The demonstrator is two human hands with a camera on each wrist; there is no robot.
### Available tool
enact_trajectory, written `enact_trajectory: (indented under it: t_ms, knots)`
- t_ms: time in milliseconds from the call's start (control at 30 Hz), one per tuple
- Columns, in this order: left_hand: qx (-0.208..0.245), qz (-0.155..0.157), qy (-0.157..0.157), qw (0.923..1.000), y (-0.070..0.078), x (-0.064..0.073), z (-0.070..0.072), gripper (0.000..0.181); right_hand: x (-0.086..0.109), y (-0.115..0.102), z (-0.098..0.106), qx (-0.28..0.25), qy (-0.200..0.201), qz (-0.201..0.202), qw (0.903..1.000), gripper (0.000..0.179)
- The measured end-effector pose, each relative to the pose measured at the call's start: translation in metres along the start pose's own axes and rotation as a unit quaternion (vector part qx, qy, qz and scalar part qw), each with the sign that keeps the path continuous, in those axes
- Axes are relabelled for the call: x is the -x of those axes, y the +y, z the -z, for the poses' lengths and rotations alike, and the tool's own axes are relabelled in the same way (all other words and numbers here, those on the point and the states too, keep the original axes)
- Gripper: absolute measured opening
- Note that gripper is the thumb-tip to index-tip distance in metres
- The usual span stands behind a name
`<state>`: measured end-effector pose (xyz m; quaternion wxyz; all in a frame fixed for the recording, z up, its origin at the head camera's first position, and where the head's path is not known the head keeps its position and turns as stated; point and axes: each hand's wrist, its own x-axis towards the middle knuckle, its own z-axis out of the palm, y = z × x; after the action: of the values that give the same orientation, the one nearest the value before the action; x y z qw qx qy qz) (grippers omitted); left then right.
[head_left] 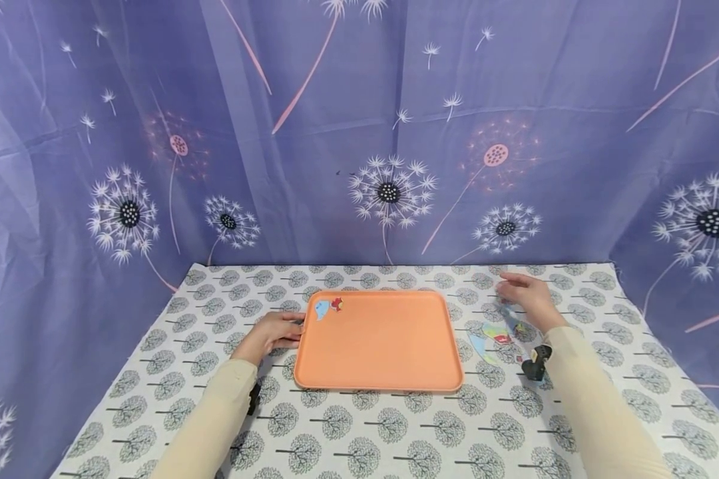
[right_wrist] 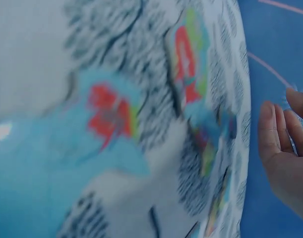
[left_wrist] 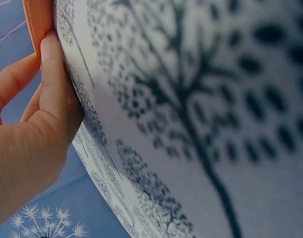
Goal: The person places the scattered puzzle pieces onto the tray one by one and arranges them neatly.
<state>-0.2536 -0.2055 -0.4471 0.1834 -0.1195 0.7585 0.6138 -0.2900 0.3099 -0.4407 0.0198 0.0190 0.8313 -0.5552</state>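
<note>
An orange rectangular tray (head_left: 383, 346) lies on the patterned cloth. My left hand (head_left: 273, 332) grips its left edge; the left wrist view shows thumb and fingers (left_wrist: 49, 74) at the tray's rim (left_wrist: 38, 25). In the tray's far left corner lie a light blue flat piece (head_left: 321, 309) and a small red one (head_left: 336, 304). Right of the tray, my right hand (head_left: 528, 296) hovers past several loose, flat, colourful pieces (head_left: 496, 334), its fingers loosely bent with nothing between them. Close in the right wrist view are a blue piece with a red patch (right_wrist: 109, 116) and a red and green piece (right_wrist: 188, 59).
White cloth (head_left: 359, 436) with grey tree prints covers the table. A purple curtain (head_left: 311, 199) with dandelion prints hangs behind and at both sides. A black wrist device (head_left: 536, 363) sits at the right sleeve, close over the cloth.
</note>
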Motion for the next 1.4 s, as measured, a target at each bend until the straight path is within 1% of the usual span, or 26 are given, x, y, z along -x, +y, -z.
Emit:
enact_trajectory:
  t_ms: [200,267,367,500,700,900,1100,1400]
  knots:
    - [-0.006,-0.002,0.004,1.0000,0.001,-0.001,0.000,0.050,0.007,0.009,0.009,0.025,-0.021,-0.031,0.9990,0.062]
    - [-0.008,0.000,0.003,1.0000,0.001,-0.001,0.000,0.050,0.009,0.011,0.010,0.028,-0.029,-0.040,0.9984,0.061]
    - [-0.006,0.003,0.003,1.0000,0.001,-0.002,0.000,0.050,0.010,0.014,0.010,0.044,-0.031,-0.055,0.9970,0.059]
    - [-0.009,0.005,0.000,0.9999,0.000,-0.002,-0.001,0.050,0.011,0.016,0.008,0.076,-0.037,-0.073,0.9937,0.060]
    - [-0.009,-0.001,-0.001,1.0000,-0.002,0.000,0.000,0.049,0.007,0.021,0.008,0.080,-0.065,-0.066,0.9925,0.069]
    - [-0.010,-0.001,0.001,1.0000,-0.003,-0.001,0.000,0.049,0.003,0.023,0.009,0.099,-0.076,-0.073,0.9895,0.070]
    - [-0.010,0.002,-0.001,1.0000,-0.003,-0.002,0.001,0.050,0.001,0.020,0.007,0.114,-0.073,-0.062,0.9889,0.067]
    - [-0.007,-0.001,0.000,1.0000,-0.002,-0.003,0.002,0.049,-0.004,0.018,0.003,0.102,-0.067,-0.048,0.9913,0.064]
